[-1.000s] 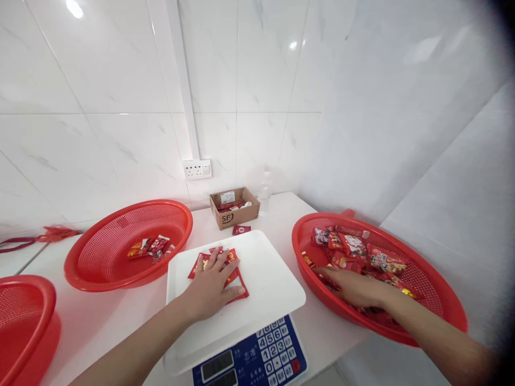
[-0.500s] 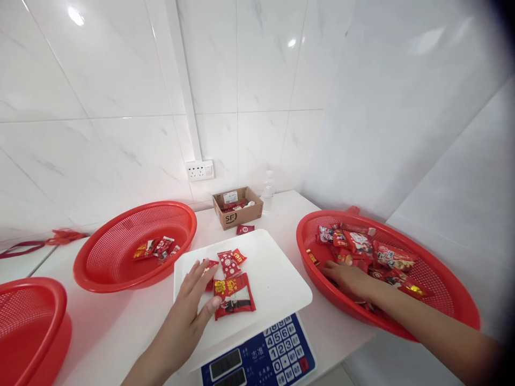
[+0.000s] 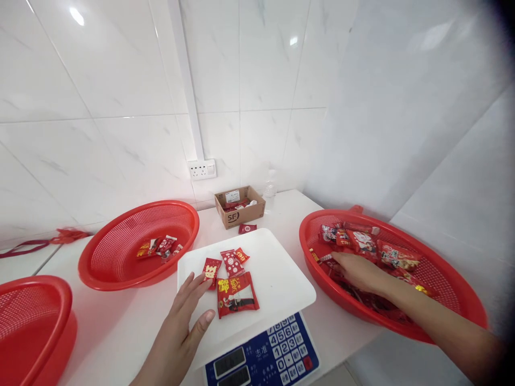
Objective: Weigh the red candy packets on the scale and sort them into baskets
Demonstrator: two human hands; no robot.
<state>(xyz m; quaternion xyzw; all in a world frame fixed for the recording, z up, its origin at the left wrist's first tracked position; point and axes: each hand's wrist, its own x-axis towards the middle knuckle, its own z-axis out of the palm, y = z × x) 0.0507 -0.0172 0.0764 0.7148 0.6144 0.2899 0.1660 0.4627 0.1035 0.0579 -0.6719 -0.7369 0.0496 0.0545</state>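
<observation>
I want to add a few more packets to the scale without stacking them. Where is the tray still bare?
The white tray is bare across its right half and back edge, right of the packets. Its front-left corner is crowded: the left hand lies open beside the packets. The right basket is packed, with the right hand inside; the left basket has bare mesh around a few packets.

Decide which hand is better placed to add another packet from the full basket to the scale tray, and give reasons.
Right. The right hand is already inside the basket among packets; the left hand rests open at the tray.
</observation>
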